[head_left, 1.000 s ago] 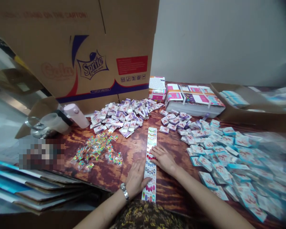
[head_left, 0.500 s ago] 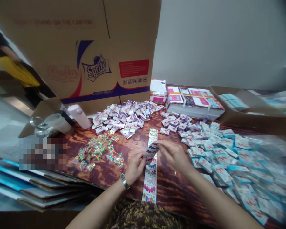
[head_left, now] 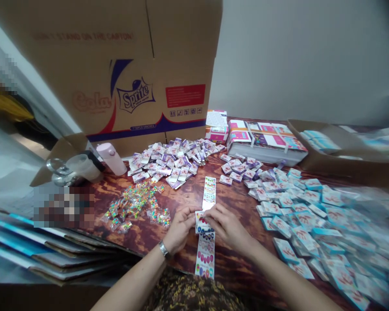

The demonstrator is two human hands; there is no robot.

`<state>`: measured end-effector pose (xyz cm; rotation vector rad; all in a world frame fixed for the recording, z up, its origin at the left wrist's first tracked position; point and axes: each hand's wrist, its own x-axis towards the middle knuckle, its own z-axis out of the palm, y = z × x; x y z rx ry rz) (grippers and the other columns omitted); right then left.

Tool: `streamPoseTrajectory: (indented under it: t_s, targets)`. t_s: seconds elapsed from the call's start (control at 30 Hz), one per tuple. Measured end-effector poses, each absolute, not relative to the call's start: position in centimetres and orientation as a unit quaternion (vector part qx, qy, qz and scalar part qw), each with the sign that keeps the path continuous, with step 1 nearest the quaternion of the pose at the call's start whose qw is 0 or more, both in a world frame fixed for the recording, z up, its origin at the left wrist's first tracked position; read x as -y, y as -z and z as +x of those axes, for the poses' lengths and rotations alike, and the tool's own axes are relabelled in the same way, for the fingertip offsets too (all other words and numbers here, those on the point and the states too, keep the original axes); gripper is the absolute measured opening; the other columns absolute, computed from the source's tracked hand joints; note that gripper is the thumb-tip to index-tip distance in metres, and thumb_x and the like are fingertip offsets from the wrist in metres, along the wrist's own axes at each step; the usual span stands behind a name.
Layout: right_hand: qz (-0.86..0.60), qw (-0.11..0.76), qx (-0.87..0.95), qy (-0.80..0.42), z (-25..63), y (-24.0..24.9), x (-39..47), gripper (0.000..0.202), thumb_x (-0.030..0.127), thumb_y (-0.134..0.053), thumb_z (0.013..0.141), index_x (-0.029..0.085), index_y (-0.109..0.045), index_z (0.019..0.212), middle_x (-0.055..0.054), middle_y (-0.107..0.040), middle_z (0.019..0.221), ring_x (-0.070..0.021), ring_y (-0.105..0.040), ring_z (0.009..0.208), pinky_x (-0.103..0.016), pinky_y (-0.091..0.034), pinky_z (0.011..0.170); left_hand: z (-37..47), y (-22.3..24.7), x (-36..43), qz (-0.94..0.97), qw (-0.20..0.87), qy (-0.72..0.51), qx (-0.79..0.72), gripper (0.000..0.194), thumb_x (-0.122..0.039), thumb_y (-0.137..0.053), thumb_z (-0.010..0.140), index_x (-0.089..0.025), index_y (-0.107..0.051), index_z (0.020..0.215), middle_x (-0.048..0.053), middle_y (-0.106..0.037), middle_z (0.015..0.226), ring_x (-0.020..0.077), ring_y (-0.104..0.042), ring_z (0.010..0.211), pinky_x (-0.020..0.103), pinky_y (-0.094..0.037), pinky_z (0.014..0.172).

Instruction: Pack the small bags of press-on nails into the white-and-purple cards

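Note:
My left hand (head_left: 180, 229), a metal watch (head_left: 163, 249) on its wrist, grips the left edge of a small nail sticker sheet (head_left: 201, 221). The right edge of that sheet is pinched by the fingers of my right hand (head_left: 230, 228). Printed coloured nail shapes show on its face. Beneath both hands a long strip of nail sticker sheets (head_left: 206, 258) runs lengthwise over the dark wooden table (head_left: 238, 265); its middle is partly covered by the hands and the held sheet.
Left of my hands lie small clear packets of coloured candy (head_left: 136, 201). Small purple-white boxes (head_left: 168, 160) are heaped behind, and blue-white boxes (head_left: 298, 216) spread on the right. A large carton (head_left: 181, 52), pink bottle (head_left: 112, 159), strapped sheet bundle (head_left: 267, 142) and open carton (head_left: 327, 160) stand around.
Both hands have come slightly nearer me. The held sheet, tilted up and bent before, now lies flatter with its bright nail prints showing. The view has shifted a little.

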<state>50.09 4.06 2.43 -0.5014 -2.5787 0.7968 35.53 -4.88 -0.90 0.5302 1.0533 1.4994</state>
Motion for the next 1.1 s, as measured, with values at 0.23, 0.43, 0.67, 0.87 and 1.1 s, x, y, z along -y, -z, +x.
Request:
streamPoseTrajectory:
  t_s: [0.23, 0.43, 0.67, 0.87, 1.1]
  targets:
    - [-0.197, 0.205, 0.926, -0.246, 49.3, -1.3, -4.8, 0.027, 0.023, -0.046, 0.089, 0.022, -0.051, 0.115, -0.007, -0.057, 0.098, -0.0175, -0.055, 0.089, -0.027, -0.046, 0.075, 35.2, -0.1, 5.8, 0.355, 0.538, -0.603, -0.470, 0.034, -0.032, -0.061, 0.077, -0.018, -0.054, 0.107, 0.006, -0.059, 0.105, 0.0191, -0.056, 0.095, 0.030, -0.045, 0.081]
    - [-0.126, 0.217, 0.966, -0.055, 49.6, -0.2, -4.0, 0.022, 0.018, -0.044, 0.089, 0.021, -0.060, 0.104, -0.006, -0.062, 0.083, -0.0198, -0.053, 0.081, -0.031, -0.042, 0.072, 35.4, 2.1, 5.8, 0.354, 0.483, -0.613, -0.515, 0.025, -0.016, -0.058, 0.072, -0.016, -0.048, 0.096, 0.003, -0.062, 0.083, 0.0134, -0.059, 0.075, 0.022, -0.042, 0.064]
    - [-0.104, 0.201, 0.970, -0.093, 49.9, 0.5, -3.8, 0.028, 0.017, -0.043, 0.089, 0.019, -0.054, 0.114, -0.007, -0.064, 0.089, -0.0170, -0.058, 0.083, -0.029, -0.047, 0.075, 34.9, 2.4, 6.3, 0.368, 0.516, -0.587, -0.505, 0.021, -0.016, -0.055, 0.074, -0.015, -0.051, 0.095, 0.002, -0.062, 0.081, 0.0106, -0.057, 0.069, 0.021, -0.039, 0.062]
    - [-0.023, 0.169, 0.984, -0.051, 49.8, 1.4, -2.2, 0.025, 0.016, -0.046, 0.087, 0.016, -0.056, 0.110, -0.010, -0.063, 0.101, -0.0195, -0.057, 0.088, -0.031, -0.049, 0.075, 35.6, 3.2, 6.6, 0.233, 0.528, -0.636, -0.512, 0.027, -0.013, -0.066, 0.062, -0.016, -0.050, 0.084, 0.003, -0.064, 0.077, 0.0153, -0.062, 0.073, 0.023, -0.044, 0.064]
    - [-0.031, 0.114, 0.992, -0.039, 48.7, 2.4, -2.3, 0.018, 0.007, -0.046, 0.083, 0.017, -0.058, 0.093, -0.004, -0.061, 0.079, -0.0172, -0.057, 0.072, -0.026, -0.047, 0.062, 32.5, 4.8, 8.8, 0.423, 0.342, -0.493, -0.679, 0.020, -0.015, -0.048, 0.077, -0.017, -0.056, 0.096, 0.008, -0.065, 0.091, 0.0202, -0.060, 0.085, 0.036, -0.048, 0.078]
